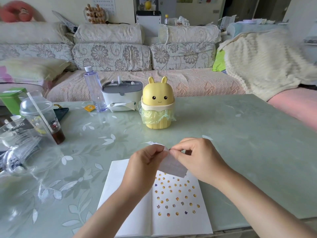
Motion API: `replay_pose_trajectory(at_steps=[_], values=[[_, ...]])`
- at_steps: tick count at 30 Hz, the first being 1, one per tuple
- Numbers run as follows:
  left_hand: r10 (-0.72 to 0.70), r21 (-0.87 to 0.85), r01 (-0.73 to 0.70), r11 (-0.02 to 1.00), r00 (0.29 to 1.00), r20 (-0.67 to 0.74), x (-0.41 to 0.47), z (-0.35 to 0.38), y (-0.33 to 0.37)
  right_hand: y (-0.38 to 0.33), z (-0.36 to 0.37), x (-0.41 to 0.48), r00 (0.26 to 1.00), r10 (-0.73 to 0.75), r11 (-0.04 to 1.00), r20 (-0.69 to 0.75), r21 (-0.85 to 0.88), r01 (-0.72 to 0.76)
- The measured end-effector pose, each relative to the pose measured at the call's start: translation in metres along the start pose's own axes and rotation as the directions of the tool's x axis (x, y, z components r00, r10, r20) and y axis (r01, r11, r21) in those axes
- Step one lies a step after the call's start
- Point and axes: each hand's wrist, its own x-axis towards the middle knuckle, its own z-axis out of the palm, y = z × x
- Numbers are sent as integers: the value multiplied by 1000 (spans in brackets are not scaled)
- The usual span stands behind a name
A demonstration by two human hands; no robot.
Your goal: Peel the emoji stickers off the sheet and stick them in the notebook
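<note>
An open white notebook (133, 219) lies at the table's near edge. Its right page carries several small emoji stickers (175, 198). Above the notebook both hands hold up a pale sticker sheet (171, 164), its back towards me. My left hand (147, 162) pinches the sheet's upper left edge. My right hand (200, 158) pinches at the top of the sheet with thumb and forefinger. Whether a sticker sits between those fingers is hidden.
A yellow bunny-shaped bin (158, 103) with a plastic liner stands behind the hands. At left are a domed drink cup (42, 117) with a straw, a clear bottle (95, 90), a tissue box (122, 95) and a clear plastic container (20, 145). A sofa runs behind the glass-topped table (248, 143).
</note>
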Motion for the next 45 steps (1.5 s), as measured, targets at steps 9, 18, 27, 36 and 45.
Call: replay_pose_trajectory(at_steps=[9, 18, 27, 36, 45], values=[[-33, -9, 33, 999, 999, 25, 1, 1, 3, -6, -7, -3, 993, 116, 980, 0, 162, -115], [-168, -127, 187, 974, 975, 145, -1, 7, 11, 1, -14, -8, 975, 210, 956, 73, 195, -221], [-254, -265, 252, 931, 967, 28, -8, 28, 16, 1, -14, -20, 994, 95, 993, -50, -69, -98], [-249, -255, 244, 936, 968, 13, -4, 31, 19, -1, -19, -17, 981, 193, 981, -17, 10, -192], [-395, -330, 366, 870, 918, -24, 4, 31, 22, 6, -18, -16, 995, 100, 995, -20, 32, -99]])
